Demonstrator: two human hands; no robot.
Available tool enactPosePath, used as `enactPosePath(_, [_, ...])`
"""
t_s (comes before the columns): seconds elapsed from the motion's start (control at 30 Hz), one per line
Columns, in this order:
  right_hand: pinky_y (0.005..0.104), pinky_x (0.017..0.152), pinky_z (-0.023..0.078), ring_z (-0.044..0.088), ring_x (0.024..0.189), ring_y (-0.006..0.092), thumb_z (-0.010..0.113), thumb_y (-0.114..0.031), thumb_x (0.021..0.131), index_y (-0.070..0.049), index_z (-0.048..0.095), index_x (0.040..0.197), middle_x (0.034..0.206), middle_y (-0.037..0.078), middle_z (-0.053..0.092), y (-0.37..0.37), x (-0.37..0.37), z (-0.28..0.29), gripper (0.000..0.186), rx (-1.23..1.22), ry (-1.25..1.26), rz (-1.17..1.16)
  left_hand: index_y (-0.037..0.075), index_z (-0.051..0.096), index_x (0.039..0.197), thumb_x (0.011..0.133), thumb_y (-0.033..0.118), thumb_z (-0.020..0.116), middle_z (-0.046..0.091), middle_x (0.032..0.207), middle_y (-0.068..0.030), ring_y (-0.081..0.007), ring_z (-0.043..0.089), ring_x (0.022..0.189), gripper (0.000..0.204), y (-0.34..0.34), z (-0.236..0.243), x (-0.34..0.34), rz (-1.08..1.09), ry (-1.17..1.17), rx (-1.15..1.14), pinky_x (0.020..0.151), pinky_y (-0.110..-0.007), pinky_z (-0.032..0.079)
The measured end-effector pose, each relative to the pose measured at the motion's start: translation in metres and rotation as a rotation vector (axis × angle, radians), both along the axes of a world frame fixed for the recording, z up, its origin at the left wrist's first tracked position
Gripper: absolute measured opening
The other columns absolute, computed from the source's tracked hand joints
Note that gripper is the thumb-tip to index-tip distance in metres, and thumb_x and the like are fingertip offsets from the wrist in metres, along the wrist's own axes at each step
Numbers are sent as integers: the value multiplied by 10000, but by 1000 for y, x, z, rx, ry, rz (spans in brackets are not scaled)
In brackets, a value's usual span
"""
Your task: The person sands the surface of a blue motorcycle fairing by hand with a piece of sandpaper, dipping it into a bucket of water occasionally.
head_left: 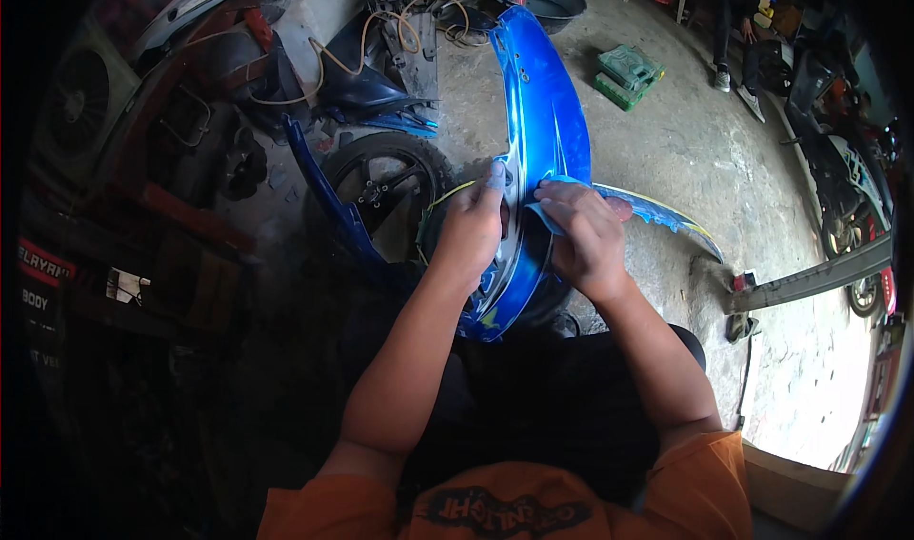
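A long, curved blue motorcycle body panel (555, 102) stands lengthwise in front of me, its lower end close to my lap. Scuffed, whitish patches run along its left edge. My left hand (466, 233) grips that edge near the middle, thumb pointing up along it and fingers hidden behind. Bent fingers of my right hand (595, 245) press a thin light-blue sheet (545, 216) against the panel's face; whether it is cloth or abrasive paper I cannot tell. Another curved blue and yellow panel (666, 214) shows behind my right hand.
A black spoked wheel (328, 170) lies left of the panel, beside a dark blue strip (324, 192). Dark parts and a hose (362, 50) crowd the far left. Beyond are a green case (628, 73) and a basin (562, 5). Motorcycles (847, 188) and a person's legs (722, 40) are right.
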State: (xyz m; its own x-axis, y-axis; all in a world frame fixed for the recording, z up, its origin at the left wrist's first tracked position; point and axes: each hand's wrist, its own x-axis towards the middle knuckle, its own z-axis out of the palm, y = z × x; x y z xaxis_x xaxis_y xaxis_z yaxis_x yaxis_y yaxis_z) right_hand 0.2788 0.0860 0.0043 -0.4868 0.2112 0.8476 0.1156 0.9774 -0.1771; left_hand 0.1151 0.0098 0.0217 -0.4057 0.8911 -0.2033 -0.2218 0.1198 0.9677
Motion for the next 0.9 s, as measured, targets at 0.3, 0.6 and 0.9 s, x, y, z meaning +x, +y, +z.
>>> enactPosePath(0.3, [466,918,625,763,1101,396,741,28,777,22,672,1083,1131,199,763,-11,-3,1,315,104,-36,16,43,707,942,1145,548,523,577,813,1,-107,502,793,575,2,-11,-7,-69,23,-23,743,-313,427])
enactPosePath(0.6, [465,903,621,764,1058,386,760,20,740,22,684,1086,1103,192,756,-8,0,-2,354,88,-32,51,68,652,857,1137,590,513,510,738,33,-87,446,697,608,0,-2,-1,4,16,-1,642,-292,383])
enactPosePath(0.9, [478,910,632,773,1053,407,652,161,736,45,659,1077,1080,217,762,-18,2,6,360,67,-90,81,86,643,845,1136,580,523,476,719,49,-79,414,667,586,2,-2,-1,5,15,-31,612,-293,346])
